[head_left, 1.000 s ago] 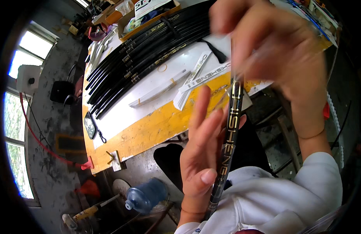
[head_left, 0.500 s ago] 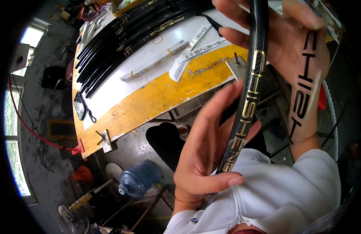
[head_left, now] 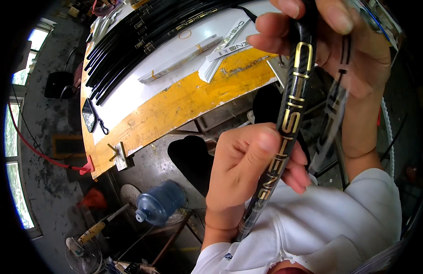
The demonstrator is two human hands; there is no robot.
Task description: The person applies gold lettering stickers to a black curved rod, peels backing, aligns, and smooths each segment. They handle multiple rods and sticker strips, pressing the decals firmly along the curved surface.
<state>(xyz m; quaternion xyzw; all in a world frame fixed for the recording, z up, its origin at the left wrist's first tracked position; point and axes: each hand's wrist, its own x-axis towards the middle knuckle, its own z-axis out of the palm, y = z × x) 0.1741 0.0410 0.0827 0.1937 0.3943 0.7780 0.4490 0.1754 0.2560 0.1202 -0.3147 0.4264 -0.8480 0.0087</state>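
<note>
A black carbon-patterned tube (head_left: 291,114) with gold lettering runs slantwise in front of me, its lower end close to my white shirt. My left hand (head_left: 243,166) is closed around its middle, thumb pressed on the lettered face and fingertips showing on the far side. At the upper end, the fingers and thumb of my right hand (head_left: 341,50) curl about the tube. A clear film strip (head_left: 328,123) with dark lettering hangs below the right palm, beside the tube and blurred. What pinches the strip's top is hard to see.
A yellow-edged table (head_left: 184,98) holds many black tubes (head_left: 124,55), bundled strips (head_left: 179,59) and loose white lettered strips (head_left: 225,50). A metal clamp (head_left: 120,156) sits on its near left corner. A blue water jug (head_left: 161,202) and a fan (head_left: 83,255) stand below.
My left hand has closed around the tube, its thumb moving up onto the lettering. The right fingers have drawn in at the top. The film strip has shifted left, nearer the tube.
</note>
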